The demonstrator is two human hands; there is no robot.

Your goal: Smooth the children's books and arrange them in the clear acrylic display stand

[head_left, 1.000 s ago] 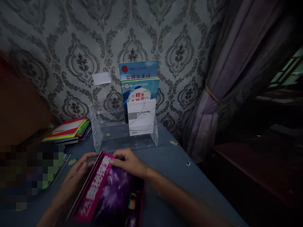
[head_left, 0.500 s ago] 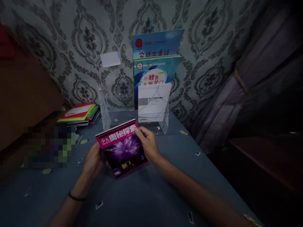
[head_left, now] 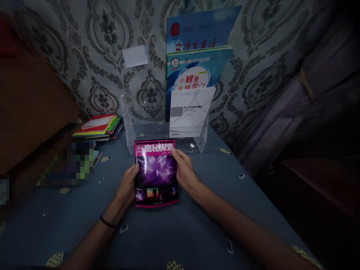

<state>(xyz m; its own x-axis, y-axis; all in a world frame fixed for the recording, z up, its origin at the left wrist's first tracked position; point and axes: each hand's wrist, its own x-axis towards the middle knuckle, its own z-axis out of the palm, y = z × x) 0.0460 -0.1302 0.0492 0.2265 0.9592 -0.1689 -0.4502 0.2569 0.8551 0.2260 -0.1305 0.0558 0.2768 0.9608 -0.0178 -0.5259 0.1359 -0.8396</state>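
Observation:
A purple and magenta book (head_left: 156, 174) with a glossy cover is held upright, facing me, above the table. My left hand (head_left: 129, 183) grips its left edge, thumb on the cover. On its right edge, near the top corner, my right hand (head_left: 186, 169) is closed with the thumb in front; the other fingers are mostly hidden behind. Just beyond the book stands a clear acrylic rack (head_left: 129, 137). In the rack's right part are a white booklet (head_left: 191, 114), a teal book (head_left: 197, 62) behind it and a taller blue book (head_left: 202, 30) at the back.
On the left lies a stack of colourful books (head_left: 97, 125), with a blurred-out pile (head_left: 67, 163) nearer me. A brown box-like object (head_left: 30, 112) stands at far left. A blue patterned cloth covers the table (head_left: 157, 240). A tied curtain (head_left: 284, 108) hangs at right.
Both hands have turned the book from tilted to nearly straight and shifted it slightly right. My view has also moved, so the rack and its books appear larger and higher.

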